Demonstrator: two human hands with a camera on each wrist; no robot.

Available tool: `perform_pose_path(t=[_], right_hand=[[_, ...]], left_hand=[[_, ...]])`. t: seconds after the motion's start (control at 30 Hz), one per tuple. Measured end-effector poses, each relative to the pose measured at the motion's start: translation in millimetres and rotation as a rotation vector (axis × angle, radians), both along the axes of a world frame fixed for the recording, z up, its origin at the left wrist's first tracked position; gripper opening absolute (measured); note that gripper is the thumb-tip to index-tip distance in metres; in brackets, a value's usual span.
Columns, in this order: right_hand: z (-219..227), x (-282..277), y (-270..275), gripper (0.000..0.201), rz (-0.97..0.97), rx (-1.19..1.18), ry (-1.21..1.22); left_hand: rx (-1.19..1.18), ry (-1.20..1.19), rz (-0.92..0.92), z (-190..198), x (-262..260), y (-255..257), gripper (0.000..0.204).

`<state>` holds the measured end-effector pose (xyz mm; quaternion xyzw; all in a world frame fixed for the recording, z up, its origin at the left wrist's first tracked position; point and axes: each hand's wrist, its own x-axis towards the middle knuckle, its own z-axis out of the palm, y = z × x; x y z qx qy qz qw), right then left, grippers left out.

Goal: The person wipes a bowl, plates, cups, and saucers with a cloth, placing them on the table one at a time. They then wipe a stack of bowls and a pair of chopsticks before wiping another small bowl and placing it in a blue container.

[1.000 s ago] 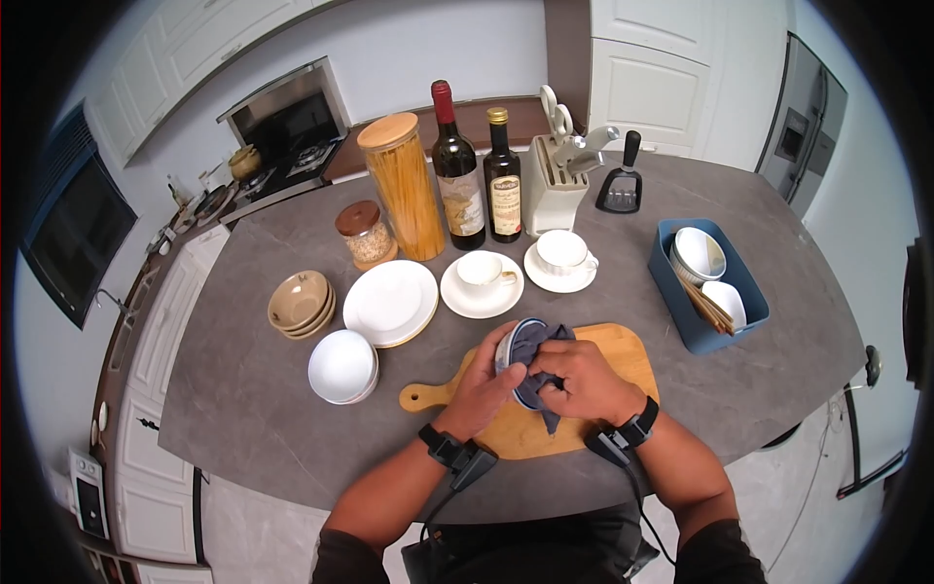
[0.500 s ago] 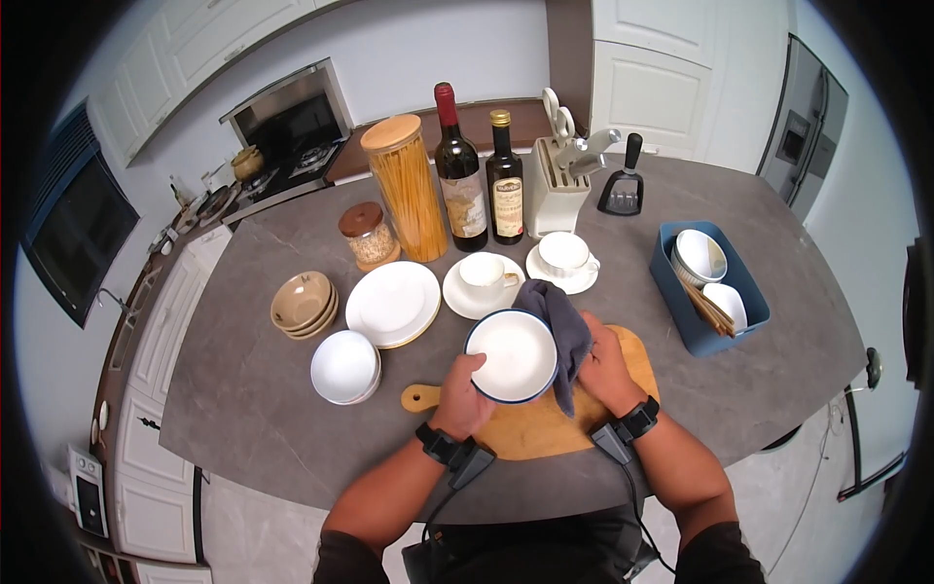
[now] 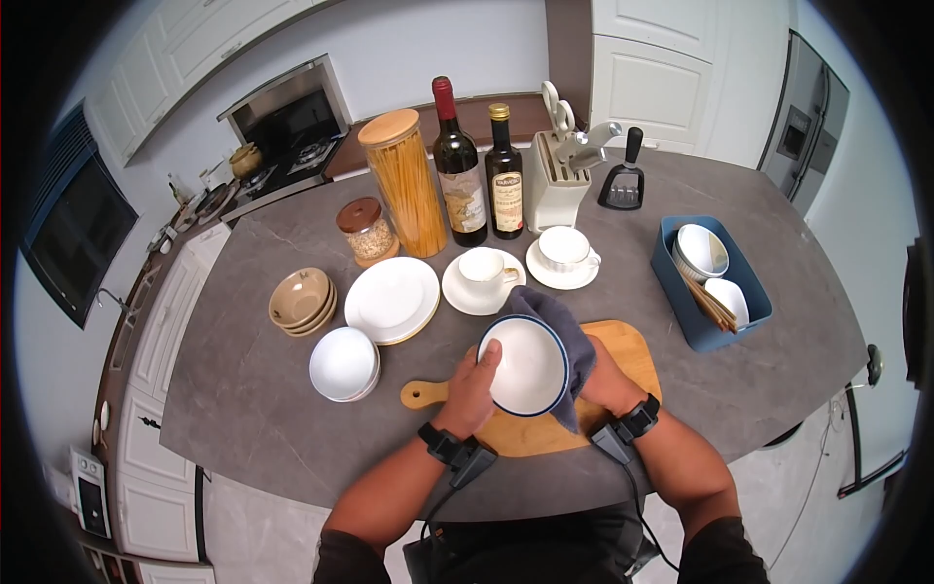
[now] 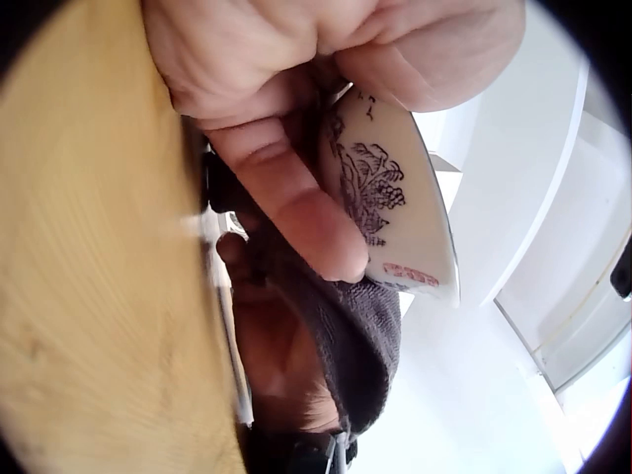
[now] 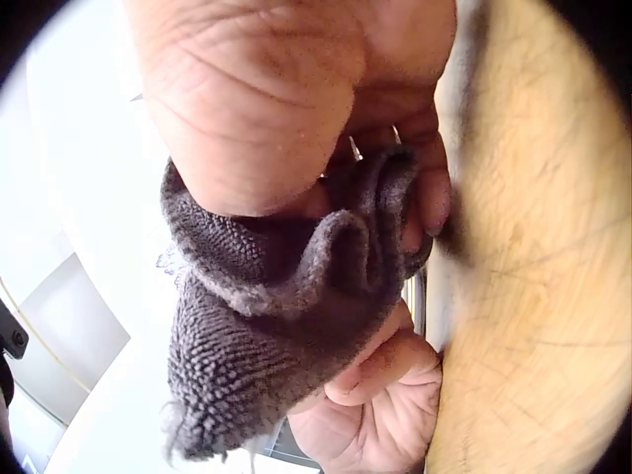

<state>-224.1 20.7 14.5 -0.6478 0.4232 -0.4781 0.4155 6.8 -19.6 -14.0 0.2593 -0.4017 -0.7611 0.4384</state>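
My left hand (image 3: 469,394) grips a white bowl (image 3: 527,365) with a blue rim, thumb inside over the edge and fingers beneath. The bowl is tilted, its inside facing up towards me, above the wooden cutting board (image 3: 623,350). In the left wrist view the bowl's outer wall (image 4: 375,188) carries a dark floral print and small red marks. A dark grey cloth (image 3: 574,341) is bunched in my right hand (image 3: 608,380), which holds it against the bowl's right outer side. The right wrist view shows the cloth's folds (image 5: 267,316) between palm and fingers.
On the left stand a white bowl stack (image 3: 342,365), brown bowls (image 3: 300,300) and plates (image 3: 392,297). Two cups on saucers (image 3: 482,271) sit behind the board, with bottles (image 3: 459,180), a pasta jar (image 3: 407,185) and a knife block (image 3: 556,190) further back. A blue bin (image 3: 696,326) holds bowls and chopsticks.
The cloth was inside the bowl a second ago; it came out and now lies against the bowl's right outside. The bowl turned to face up, then shifted slightly right.
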Motion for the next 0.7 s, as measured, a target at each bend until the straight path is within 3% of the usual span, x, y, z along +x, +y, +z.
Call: perform_pose_path(t=[0.13,0.3,0.7], right_hand=[[3,0,1,0.035,0.038,0.028,0.039],[6,-1,1,0.039,0.085,0.023,0.057],[2,4,2,0.036,0.099,-0.054,0.088]], left_hand=[[-0.179,-0.184,0.079,3,-5,2,0.052],[-0.179,-0.236,0.079,32,-9,19,0.056],[-0.191,-0.305,0.27,36,-15,16,0.044]])
